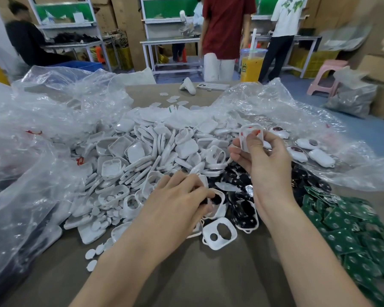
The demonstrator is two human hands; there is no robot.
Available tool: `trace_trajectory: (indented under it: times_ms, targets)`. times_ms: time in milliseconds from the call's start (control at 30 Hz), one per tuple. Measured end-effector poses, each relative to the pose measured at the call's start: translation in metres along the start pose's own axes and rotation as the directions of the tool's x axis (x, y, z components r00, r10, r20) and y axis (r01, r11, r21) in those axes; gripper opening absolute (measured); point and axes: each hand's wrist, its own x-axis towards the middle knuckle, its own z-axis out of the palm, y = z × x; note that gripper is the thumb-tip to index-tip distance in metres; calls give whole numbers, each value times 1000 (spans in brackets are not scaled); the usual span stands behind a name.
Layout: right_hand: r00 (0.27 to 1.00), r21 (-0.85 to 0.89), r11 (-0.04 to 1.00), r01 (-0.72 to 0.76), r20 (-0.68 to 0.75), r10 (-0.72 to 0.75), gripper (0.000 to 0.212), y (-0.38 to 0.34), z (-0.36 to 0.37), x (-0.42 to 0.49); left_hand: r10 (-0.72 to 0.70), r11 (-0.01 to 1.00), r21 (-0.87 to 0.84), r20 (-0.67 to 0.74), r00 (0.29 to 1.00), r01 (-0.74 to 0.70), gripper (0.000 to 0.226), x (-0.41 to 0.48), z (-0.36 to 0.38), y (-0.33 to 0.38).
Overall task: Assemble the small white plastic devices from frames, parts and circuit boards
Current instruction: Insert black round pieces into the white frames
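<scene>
I see white frames point(129, 156) ahead of my left hand point(175, 200), black parts point(242, 207) and green, silver-dotted circuit boards point(346, 222) beside my right hand point(268, 160).

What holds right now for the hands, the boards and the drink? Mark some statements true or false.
1. The right hand holds a white frame raised above the pile. True.
2. The cup of orange drink lies tipped over. False: it stands upright at the far edge of the table.
3. The left hand is down among the parts, apparently pinching a dark part. True.
4. The green circuit boards lie left of the left hand. False: they lie to the right of the right hand.
</scene>
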Motion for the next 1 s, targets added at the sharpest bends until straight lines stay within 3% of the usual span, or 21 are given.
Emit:
trace_trajectory:
  times_ms: [233,333,400,500,567,733,833,1000]
  targets:
    - [998,-47,999,-20,51,23,21,-1,0,-2,-10,999,-46,-33,999,9,16,2,1,0]
    - [995,-91,996,-22,91,31,24,-1,1,-3,-52,985,-167,-15,999,49,11,3,0,-1]
    - [994,-103,994,-36,101,47,25,-1,2,-4,-159,927,-349,-36,987,137,8,3,-2,2]
    - [989,-146,988,-53,126,72,25,-1,5,-6,-466,649,-705,-69,882,287,13,6,-9,9]
    - [986,-181,982,-48,149,76,24,-2,6,-7,-593,435,-854,-35,805,283,14,10,-12,8]
    - [979,-210,977,-28,192,69,17,-2,11,-13,-639,-4,-986,131,758,168,20,14,-13,3]
    - [974,-212,977,-29,214,76,14,-3,13,-16,-629,-130,-978,208,749,162,29,15,-13,3]
    - [966,-219,976,-13,251,69,13,-2,14,-17,-623,-197,-968,246,742,155,31,14,-11,2]
